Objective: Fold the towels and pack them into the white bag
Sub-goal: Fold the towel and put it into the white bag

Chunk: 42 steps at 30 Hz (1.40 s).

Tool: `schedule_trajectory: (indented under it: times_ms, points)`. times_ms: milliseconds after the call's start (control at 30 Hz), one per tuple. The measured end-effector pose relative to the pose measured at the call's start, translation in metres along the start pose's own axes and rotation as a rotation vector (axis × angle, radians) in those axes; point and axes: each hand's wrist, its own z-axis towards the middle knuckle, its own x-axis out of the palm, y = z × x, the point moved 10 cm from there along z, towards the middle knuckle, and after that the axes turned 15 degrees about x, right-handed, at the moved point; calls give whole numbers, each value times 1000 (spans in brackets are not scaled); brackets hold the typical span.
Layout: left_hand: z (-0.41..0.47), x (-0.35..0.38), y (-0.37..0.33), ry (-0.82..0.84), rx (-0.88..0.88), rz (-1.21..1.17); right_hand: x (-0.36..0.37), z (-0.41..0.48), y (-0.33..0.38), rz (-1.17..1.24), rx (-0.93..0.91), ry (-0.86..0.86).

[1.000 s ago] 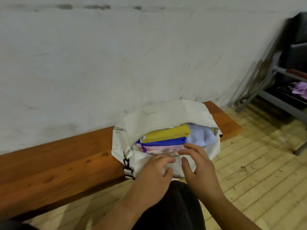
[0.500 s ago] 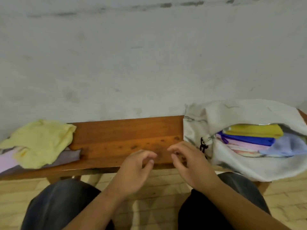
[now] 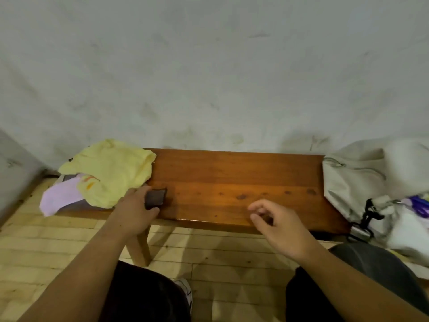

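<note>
Towels (image 3: 97, 182) lay in a loose, unfolded heap at the left end of a wooden tabletop (image 3: 232, 180) set against a pale wall (image 3: 209, 77). On top sat a pale yellow towel (image 3: 111, 168), rumpled and bearing a small orange mark. A lilac towel (image 3: 62, 198) spilled out beneath it over the front edge. A dark grey towel (image 3: 156, 196) showed only one corner, poking out on the right side of the heap. The left hand (image 3: 137, 209) pinched that corner, thumb underneath and fingers on top. The right hand (image 3: 276, 226) hung well apart from it over the front of the tabletop, fingers loosely curled and holding nothing. The white bag (image 3: 362, 182) slumped at the far right end, well away from the heap, with a black buckle (image 3: 369, 214) hanging at its front. A glimpse of purple and pale folded cloth (image 3: 417, 204) showed in its mouth at the picture's edge. All the towels looked thin, light and limp, so they would likely droop and crease rather than hold a shape. The grey one seemed to be trapped under the others, so pulling it by the corner could drag the yellow towel along or tip the lilac one off the edge. A second hold on a neighbouring corner would probably help spread it flat for folding.
</note>
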Motion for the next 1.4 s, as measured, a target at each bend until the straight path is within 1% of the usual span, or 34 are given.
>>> schedule_trajectory:
  times_ms: [67, 200, 300, 367, 467, 567, 700, 833, 867, 900, 933, 1000, 1033, 1067, 1133, 1167, 1300, 1400]
  points:
    - [5, 11, 5, 26, -53, 33, 6, 3, -4, -41, 20, 10]
    - [19, -1, -15, -179, -8, 30, 11, 6, -13, -50, 45, 1]
    - [24, -8, -26, -261, 2, 8, 17, 4, -16, -69, 47, 21]
    - [24, -12, -39, -313, 46, -39, 18, 2, -15, -80, 47, 30]
    - [20, -16, -70, -359, 167, -92, 15, 1, -16, -50, 49, 33]
    - [13, -11, -105, -339, 305, -138, 16, -2, -14, -26, 41, 35]
    - [5, 13, -150, -229, 457, -277, 17, -3, -9, 43, 36, 37]
    - [0, 41, -183, -105, 559, -322, 20, -4, -4, 104, 14, 28]
    - [1, 43, -187, -99, 564, -322, 21, -4, -4, 112, 14, 23]
    - [2, 39, -187, -124, 545, -314, 22, -4, -5, 117, 17, 20]
    - [4, 30, -183, -185, 499, -288, 22, -3, -6, 119, 24, 18]
    - [8, 3, -159, -341, 353, -191, 20, -3, -8, 116, 40, 16]
    - [11, -6, -142, -371, 267, -128, 19, -3, -9, 117, 42, 17]
    - [13, -10, -123, -354, 179, -65, 19, -4, -10, 118, 43, 19]
    - [17, -8, -90, -262, 45, -12, 17, -5, -12, 115, 49, 23]
    - [19, -7, -80, -248, 15, -32, 15, -5, -13, 117, 54, 22]
    - [25, -21, -64, -411, 30, -179, 11, -6, -11, 144, 53, 13]
    - [28, -23, -55, -456, -8, -223, 12, -8, -7, 141, 36, 15]
